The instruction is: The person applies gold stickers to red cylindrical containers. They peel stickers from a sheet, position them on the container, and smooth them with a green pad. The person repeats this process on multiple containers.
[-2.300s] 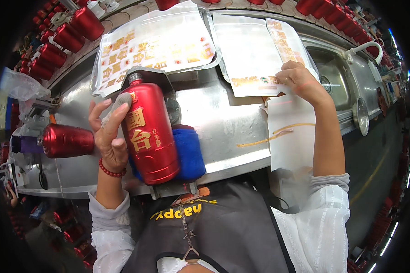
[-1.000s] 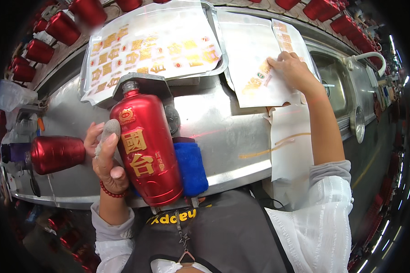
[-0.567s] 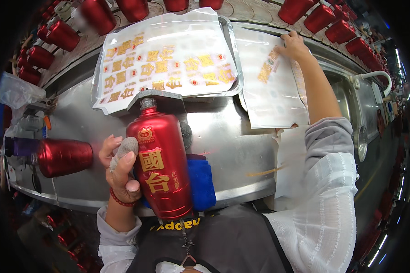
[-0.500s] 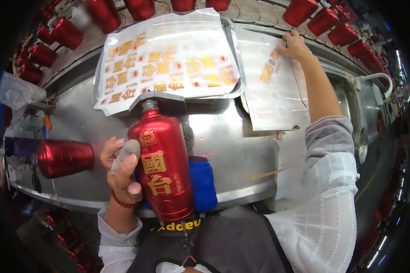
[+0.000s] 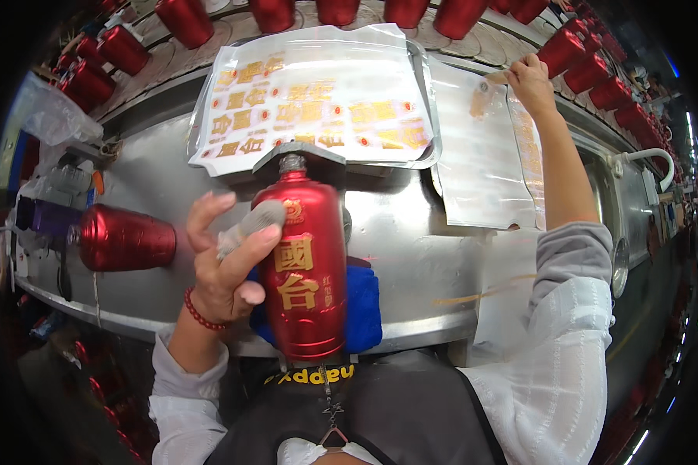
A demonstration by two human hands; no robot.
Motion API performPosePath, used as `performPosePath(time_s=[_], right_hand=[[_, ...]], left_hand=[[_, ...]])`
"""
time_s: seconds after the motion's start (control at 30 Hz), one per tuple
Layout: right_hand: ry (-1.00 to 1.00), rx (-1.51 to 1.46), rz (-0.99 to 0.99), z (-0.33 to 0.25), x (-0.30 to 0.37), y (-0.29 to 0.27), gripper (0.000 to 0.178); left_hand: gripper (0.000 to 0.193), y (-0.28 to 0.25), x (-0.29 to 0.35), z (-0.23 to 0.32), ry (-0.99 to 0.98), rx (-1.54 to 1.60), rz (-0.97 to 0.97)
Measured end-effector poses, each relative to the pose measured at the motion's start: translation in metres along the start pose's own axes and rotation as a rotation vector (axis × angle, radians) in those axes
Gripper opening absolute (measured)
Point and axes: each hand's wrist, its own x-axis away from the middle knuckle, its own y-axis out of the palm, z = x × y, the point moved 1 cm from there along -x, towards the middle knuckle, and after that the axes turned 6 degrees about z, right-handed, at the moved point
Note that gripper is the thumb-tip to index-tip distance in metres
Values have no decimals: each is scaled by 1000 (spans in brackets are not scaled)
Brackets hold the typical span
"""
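A red bottle (image 5: 306, 267) with gold characters lies on its back on a blue cloth (image 5: 363, 310), its neck in a notched metal rest (image 5: 326, 154). My left hand (image 5: 229, 263) is at the bottle's left side, fingers spread, with grey pads on some fingertips. One padded finger overlaps the bottle near its emblem. Up at the far right, my right hand (image 5: 531, 81) is closed, pinching a small translucent sticker (image 5: 482, 99) over a white backing sheet (image 5: 481, 167). The sticker's far end is curled and pale, so its print is hard to make out.
A metal tray (image 5: 433, 116) holds a white sheet of gold stickers (image 5: 310, 101). Another red bottle (image 5: 128, 238) lies at the left beside a purple object (image 5: 50, 217). Red bottles (image 5: 271, 12) line the conveyor beyond. A curved white pipe (image 5: 651, 155) is at the right.
My right hand has lifted the gold sticker from its backing sheet and drawn back a little. The left fingers have spread and loosened from the bottle. The whole view has shifted slightly.
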Motion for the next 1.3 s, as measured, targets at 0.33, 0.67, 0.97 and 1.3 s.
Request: performPosePath(time_s=[0.33, 0.67, 0.97, 1.3], right_hand=[[-222, -395, -38, -102, 48, -180, 17], [-411, -676, -93, -209, 93, -328, 19], [-582, -844, -70, -257, 92, -401, 28], [127, -1233, -155, -276, 214, -258, 28]], left_hand=[[51, 2, -13, 46, 315, -47, -166], [42, -29, 22, 73, -28, 291, -13], [23, -44, -52, 75, -196, 628, -347], [20, -40, 18, 53, -817, 891, -412]])
